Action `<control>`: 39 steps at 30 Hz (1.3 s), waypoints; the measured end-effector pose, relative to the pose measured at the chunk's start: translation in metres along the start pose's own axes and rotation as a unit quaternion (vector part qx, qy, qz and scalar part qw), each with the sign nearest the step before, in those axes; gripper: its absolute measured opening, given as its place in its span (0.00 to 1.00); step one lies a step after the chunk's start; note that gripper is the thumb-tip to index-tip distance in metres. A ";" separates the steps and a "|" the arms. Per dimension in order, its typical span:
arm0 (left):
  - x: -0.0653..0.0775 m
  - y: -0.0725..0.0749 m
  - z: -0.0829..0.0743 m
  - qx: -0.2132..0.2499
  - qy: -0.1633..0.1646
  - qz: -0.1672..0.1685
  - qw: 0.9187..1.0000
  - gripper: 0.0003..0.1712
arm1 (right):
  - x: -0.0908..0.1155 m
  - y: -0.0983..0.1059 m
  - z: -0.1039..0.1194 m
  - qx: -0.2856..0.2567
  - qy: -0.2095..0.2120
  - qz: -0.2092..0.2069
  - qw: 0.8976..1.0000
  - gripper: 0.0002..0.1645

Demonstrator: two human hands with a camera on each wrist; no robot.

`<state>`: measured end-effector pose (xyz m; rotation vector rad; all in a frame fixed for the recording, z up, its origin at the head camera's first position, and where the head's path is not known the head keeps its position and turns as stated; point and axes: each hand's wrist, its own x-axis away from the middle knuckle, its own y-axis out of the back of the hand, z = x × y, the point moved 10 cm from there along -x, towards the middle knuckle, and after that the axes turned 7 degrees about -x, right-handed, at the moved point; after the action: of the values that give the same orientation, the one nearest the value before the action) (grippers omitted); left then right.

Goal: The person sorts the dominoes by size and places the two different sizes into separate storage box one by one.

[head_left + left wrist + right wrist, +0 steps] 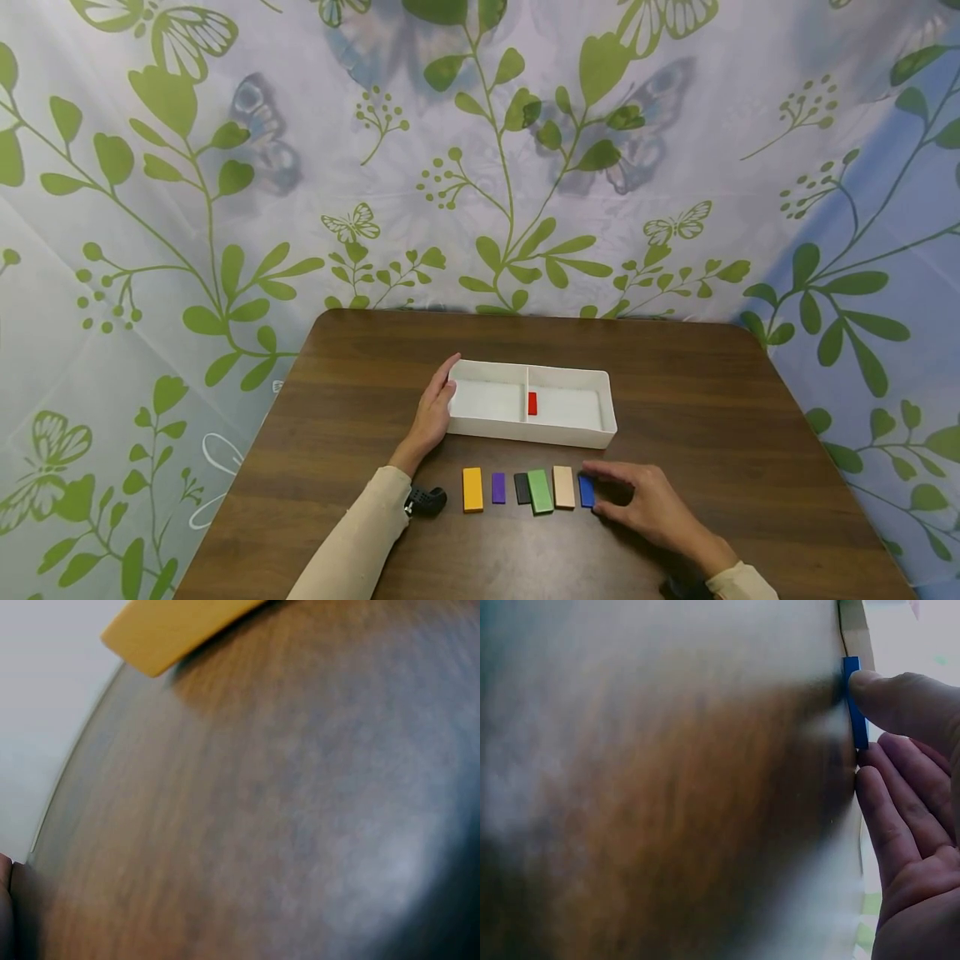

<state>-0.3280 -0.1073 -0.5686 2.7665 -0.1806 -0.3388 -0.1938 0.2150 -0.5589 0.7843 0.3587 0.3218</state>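
Observation:
A white two-compartment tray [528, 430] stands on the table, and my left hand [430, 417] rests along its left end with fingers extended. Inside the right compartment, a small red block [532, 403] lies by the divider. My right hand [643, 500] has its thumb and index finger at opposite ends of a blue block [586, 491], pinching it at the right end of a row. In the right wrist view the thumb [900, 705] overlaps the blue block [856, 705]. Leftward lie a beige block [564, 487], a green block [540, 492] and a black block [522, 488].
Farther left in the row are a purple block [498, 488] and a yellow block [472, 490], the latter near the left wrist's dark strap [427, 502]. The brown wooden table [675, 375] ends at a leaf-and-butterfly curtain [480, 167].

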 end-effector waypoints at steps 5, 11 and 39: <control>0.000 0.000 0.000 0.000 0.002 -0.001 1.000 0.28 | 0.000 0.000 0.002 -0.003 0.006 -0.005 1.000 0.35; 0.000 0.001 -0.002 -0.004 0.003 -0.003 1.000 0.28 | 0.000 0.000 -0.001 -0.014 -0.011 -0.001 1.000 0.34; 0.008 0.008 -0.040 -0.001 0.005 0.028 1.000 0.28 | -0.018 0.034 0.021 -0.037 0.051 -0.018 0.998 0.35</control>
<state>-0.3104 -0.1033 -0.5310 2.7535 -0.2548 -0.3116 -0.2059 0.2169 -0.5172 0.6899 0.4534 0.3411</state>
